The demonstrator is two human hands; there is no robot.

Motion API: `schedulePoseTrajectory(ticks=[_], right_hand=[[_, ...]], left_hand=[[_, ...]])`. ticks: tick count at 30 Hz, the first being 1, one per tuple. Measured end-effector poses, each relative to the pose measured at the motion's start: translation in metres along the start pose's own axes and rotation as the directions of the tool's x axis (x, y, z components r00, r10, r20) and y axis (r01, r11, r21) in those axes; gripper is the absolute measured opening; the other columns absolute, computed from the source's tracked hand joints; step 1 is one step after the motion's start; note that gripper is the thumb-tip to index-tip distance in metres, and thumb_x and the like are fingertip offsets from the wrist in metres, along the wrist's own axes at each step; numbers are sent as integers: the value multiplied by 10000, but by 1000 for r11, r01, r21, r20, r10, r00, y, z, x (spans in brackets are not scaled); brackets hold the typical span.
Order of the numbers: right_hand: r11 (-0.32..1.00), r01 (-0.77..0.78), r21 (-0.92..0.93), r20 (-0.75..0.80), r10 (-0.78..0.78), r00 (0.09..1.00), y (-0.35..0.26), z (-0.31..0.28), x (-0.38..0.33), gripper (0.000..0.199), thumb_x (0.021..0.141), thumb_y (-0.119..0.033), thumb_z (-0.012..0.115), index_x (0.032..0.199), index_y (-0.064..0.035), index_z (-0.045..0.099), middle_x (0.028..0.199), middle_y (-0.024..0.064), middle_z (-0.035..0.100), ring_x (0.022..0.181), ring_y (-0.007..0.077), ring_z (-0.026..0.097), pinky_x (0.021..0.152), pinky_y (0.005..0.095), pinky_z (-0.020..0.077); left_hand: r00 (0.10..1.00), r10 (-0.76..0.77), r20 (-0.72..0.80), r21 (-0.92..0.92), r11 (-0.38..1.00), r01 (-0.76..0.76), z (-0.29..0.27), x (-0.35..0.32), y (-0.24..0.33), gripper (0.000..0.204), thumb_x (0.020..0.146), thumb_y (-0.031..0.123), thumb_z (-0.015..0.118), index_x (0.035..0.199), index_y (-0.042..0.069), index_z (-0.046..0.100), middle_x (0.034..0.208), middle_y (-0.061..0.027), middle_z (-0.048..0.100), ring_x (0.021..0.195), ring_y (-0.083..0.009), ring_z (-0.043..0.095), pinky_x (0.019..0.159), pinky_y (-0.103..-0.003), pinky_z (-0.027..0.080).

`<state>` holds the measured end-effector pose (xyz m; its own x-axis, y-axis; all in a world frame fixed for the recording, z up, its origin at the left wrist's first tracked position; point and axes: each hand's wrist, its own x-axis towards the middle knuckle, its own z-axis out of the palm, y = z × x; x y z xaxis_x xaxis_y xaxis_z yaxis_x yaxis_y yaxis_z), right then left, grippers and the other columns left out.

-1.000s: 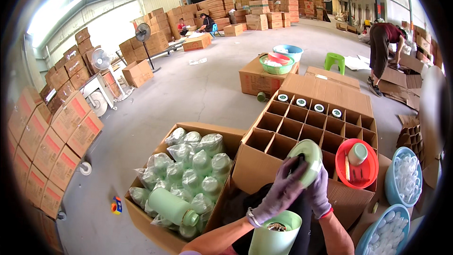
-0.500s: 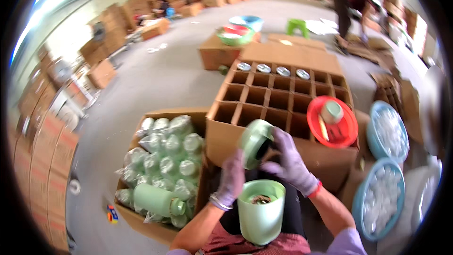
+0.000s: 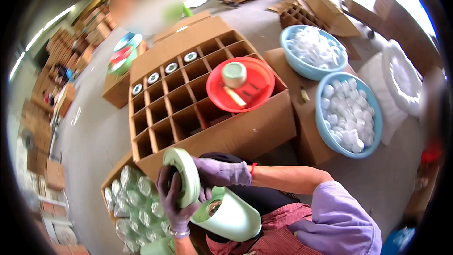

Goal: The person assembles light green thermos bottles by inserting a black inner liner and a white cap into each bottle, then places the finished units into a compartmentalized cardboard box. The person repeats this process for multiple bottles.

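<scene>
Both my gloved hands are closed round a thick, pale green round lid [image 3: 188, 179] with a stepped rim. My left hand [image 3: 175, 203] grips its near left side, the fingers curled into its hollow underside. My right hand [image 3: 218, 172] holds the opposite edge, its fingertips partly hidden. Just below, a matching pale green cylinder [image 3: 238, 217] lies tilted in my lap, its open mouth towards the lid and something brownish inside. To the left, a carton [image 3: 109, 179] holds several pale green bottles in clear plastic [image 3: 137, 191].
A divided carton [image 3: 236, 130] stands ahead, several silver-topped items in its far-left cells. On it rests a red basin [image 3: 218, 99] with a green cup [image 3: 234, 74]. Right are blue basins of white caps [image 3: 350, 113] and white pieces [image 3: 314, 47], plus a white sack [image 3: 394, 75].
The view has swung to the right, bringing the blue basins further in. The lid has turned in my hands, and the cylinder in my lap now leans over instead of standing upright.
</scene>
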<state>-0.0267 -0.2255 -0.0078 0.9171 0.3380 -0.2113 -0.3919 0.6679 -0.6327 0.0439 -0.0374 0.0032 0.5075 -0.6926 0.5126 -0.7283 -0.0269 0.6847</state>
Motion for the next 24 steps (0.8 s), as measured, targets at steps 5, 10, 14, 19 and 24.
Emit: schedulePoseTrajectory(ticks=[5,10,14,19,24], right_hand=[[341,221,-914,-119,-744,658,19,-33,-22,313,870,-256,668,1072,-18,646,858,196,684,845,329,689,777,419,535],[197,604,-772,167,-854,493,42,-18,-21,266,908,-245,615,1050,-25,660,994,211,635,991,353,627,853,408,507],[312,539,-782,175,-720,671,55,2,-4,422,917,-402,548,1000,-9,680,977,229,650,964,382,639,841,440,507],[459,455,-763,117,-595,795,54,9,-15,476,878,-443,554,976,-1,701,914,239,690,882,403,667,796,459,515],[324,475,-818,189,-629,754,38,21,-24,428,841,-421,610,926,-16,719,872,209,697,872,383,677,810,457,528]], left_hand=[[945,-284,161,-80,951,299,-28,-36,11,684,982,543,477,1275,-67,581,1281,-203,589,1200,-305,559,1019,-416,433],[956,-109,271,284,958,28,-16,-55,27,481,1009,315,472,1348,-15,559,1071,-116,675,975,-219,631,853,-361,503],[928,-254,274,370,918,142,2,-56,39,470,1007,300,471,1345,-14,559,1035,-101,658,935,-199,614,811,-344,493],[902,-348,255,444,871,211,10,-68,42,456,1005,281,469,1342,-13,559,991,-83,637,886,-175,593,758,-322,480],[881,-412,233,470,841,269,9,-79,38,444,1003,263,467,1339,-12,559,947,-65,616,838,-151,571,705,-301,467]])
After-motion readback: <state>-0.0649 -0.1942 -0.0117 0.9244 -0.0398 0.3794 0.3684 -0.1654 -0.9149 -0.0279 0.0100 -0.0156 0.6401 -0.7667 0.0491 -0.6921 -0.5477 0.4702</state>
